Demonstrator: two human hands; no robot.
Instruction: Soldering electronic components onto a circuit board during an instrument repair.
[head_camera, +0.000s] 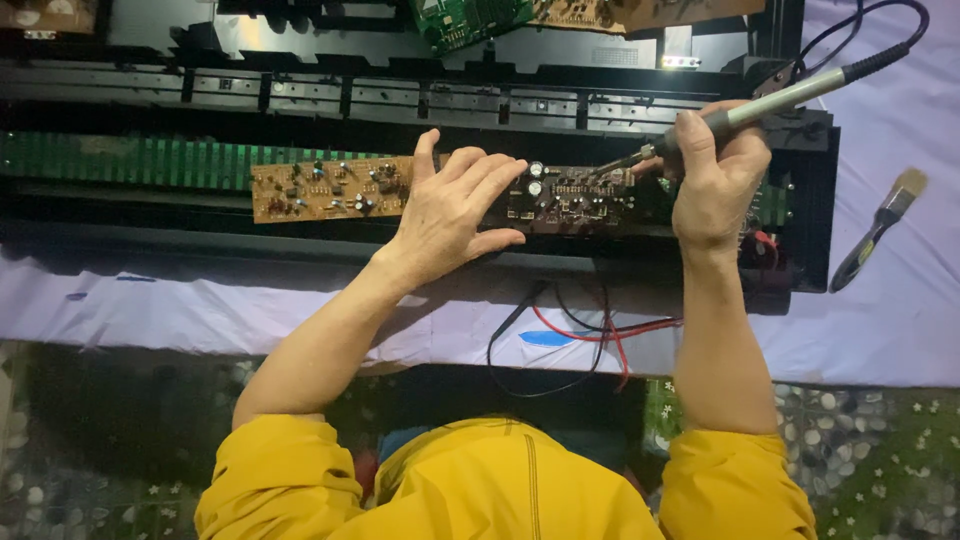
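On the worktop (880, 330), seen from the head camera, the left hand (450, 210) lies flat, fingers spread, on the circuit board (330, 188). The right hand (715, 175) grips a soldering iron (790, 98), tip at the board's right part. A slip could scorch nearby fingers (500, 175) or parts.
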